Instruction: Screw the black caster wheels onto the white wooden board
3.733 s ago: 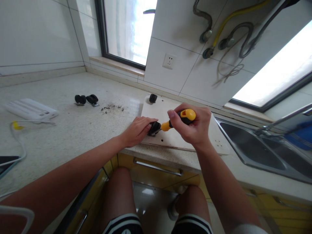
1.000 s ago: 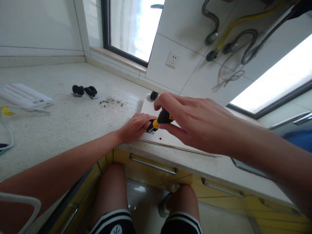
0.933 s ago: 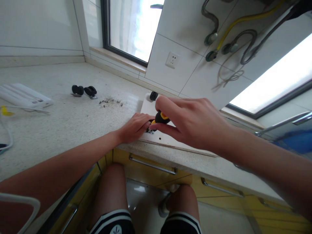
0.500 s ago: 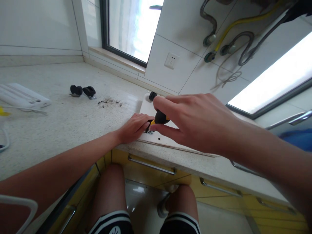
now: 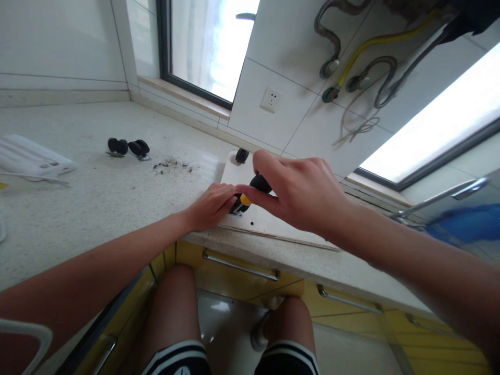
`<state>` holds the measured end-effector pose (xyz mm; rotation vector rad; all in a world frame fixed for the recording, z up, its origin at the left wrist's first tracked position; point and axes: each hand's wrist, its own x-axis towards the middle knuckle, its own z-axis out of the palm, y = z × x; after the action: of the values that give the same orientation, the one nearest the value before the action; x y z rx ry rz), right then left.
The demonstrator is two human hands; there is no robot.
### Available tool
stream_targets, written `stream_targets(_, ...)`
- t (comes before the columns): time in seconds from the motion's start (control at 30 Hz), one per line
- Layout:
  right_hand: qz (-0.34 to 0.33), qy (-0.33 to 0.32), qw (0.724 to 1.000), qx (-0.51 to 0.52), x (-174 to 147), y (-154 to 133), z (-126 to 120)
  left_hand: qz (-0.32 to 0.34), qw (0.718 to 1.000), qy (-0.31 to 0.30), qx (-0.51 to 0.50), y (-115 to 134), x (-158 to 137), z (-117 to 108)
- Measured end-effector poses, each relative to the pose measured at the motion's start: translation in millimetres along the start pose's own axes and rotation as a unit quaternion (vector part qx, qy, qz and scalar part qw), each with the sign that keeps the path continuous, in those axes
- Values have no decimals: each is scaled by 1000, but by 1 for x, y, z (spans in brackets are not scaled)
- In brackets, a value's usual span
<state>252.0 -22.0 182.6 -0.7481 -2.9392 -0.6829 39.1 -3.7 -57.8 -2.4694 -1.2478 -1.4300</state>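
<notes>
Fingers of the right hand point(image 5: 302, 192), in the head view, are curled snugly around a screwdriver point(image 5: 245, 200), thumb and forefinger reaching forward along the black and yellow handle. Its shaft slants down towards the left to a black caster point(image 5: 244, 208) just below the fingertips; where the tip meets the metal plate is too small to make out. Fingers of the left hand point(image 5: 209, 208) are drawn together around the caster's left side, with hardly any gap (the fingertips are partly hidden).

The caster sits on a white board point(image 5: 281, 221), near its left end and front edge, with a dark hole just to the right. The board lies on a pale speckled counter point(image 5: 128, 198) against a tiled wall point(image 5: 289, 88). Dark crumbs point(image 5: 174, 166) are scattered on the counter between the loose casters and the board. A white flat device point(image 5: 35, 156) lies at the far left beside a white cable point(image 5: 35, 180); a faucet point(image 5: 441, 198) and something blue point(image 5: 464, 224) stand at the right.

Counting up: four casters, two on the board (one worked on, one far caster point(image 5: 241, 155) at the back corner) and two loose casters point(image 5: 139, 148) side by side on the counter; one screwdriver; one wall socket point(image 5: 271, 99); one yellow hose point(image 5: 386, 39); two windows point(image 5: 207, 47); and, below the counter, four drawer handles point(image 5: 242, 265).
</notes>
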Motion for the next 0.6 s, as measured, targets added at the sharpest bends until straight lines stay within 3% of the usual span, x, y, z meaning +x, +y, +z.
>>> stream_targets(0.07,0,-7,1000,11,0,2,1,4,1000,0,-2,0,0,0)
stream_targets(0.2,-101,-11,994,38,-3,6,3,-6,1000,-7,-19,0,0,0)
stream_targets(0.3,-64,37,997,-4,-5,2,8,-13,999,-16,-30,1,0,-1)
stream_targets(0.37,-40,24,999,-11,-7,-1,6,-14,999,-19,-31,1,0,-1)
stream_targets(0.5,-124,-28,991,28,-8,-3,-1,-20,999,-16,-20,1,0,-1)
stream_targets(0.6,-88,-2,996,13,-7,-5,-2,-17,999,-12,-35,0,0,0)
